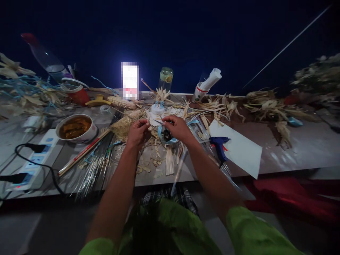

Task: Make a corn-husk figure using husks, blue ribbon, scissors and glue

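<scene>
Husk scraps litter the table around both hands, with a soup bowl to the left and a blue glue gun on white paper to the right. Left hand pinches a pale husk strip lying roughly crosswise; right hand grips scissors, blades pointing left toward it. Bare tabletop lies far right.

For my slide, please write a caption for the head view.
Left hand pinches a corn husk strip while right hand works scissors on a table strewn with husks.
</scene>
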Tool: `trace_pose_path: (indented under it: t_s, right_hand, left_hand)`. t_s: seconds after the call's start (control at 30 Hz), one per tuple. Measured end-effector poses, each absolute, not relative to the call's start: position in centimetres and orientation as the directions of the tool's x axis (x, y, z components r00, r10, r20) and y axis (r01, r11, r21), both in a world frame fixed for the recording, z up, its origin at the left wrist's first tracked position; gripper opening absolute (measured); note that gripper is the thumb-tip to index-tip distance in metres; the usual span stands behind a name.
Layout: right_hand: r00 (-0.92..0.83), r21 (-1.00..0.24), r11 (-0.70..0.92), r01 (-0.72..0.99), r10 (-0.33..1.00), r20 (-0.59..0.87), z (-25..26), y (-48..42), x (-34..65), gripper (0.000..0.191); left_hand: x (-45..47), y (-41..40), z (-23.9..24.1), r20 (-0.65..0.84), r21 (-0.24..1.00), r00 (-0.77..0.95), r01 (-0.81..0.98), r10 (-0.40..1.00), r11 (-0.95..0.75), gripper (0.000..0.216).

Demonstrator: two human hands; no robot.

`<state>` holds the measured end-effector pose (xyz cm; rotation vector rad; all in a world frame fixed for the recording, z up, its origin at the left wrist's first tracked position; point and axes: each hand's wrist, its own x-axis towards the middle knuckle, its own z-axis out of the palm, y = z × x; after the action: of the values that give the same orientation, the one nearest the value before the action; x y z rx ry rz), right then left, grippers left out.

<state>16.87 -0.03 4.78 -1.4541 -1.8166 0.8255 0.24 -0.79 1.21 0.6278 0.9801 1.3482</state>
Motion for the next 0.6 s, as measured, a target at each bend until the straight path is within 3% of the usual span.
trace_pose_path:
  t_s: [0.17,0.4,0.6]
  right_hand:
    - [-0.181,-0.886,0.193,0.421,0.975,0.126,4.2,0.2,14.5,0.026]
    - [-0.104,-0.872,0.194,0.449,0.981,0.165,3.6,0.4,12.7,0.014]
    - [-0.066,-0.935,0.176,0.309,0.984,0.163,3.0,1.0,13.4,0.018]
  left_hand:
    - [0.3,-0.9,1.2,-0.198,0.854,-0.027,-0.496,0.98,0.159,0.029]
    - [0.7,-0.9,0.5,-0.113,0.923,-0.006,-0.372,0.994,0.103,0.025]
    - [0.3,-1.0,1.0,-0.174,0.918,0.033,-0.357,0.984,0.175,0.026]
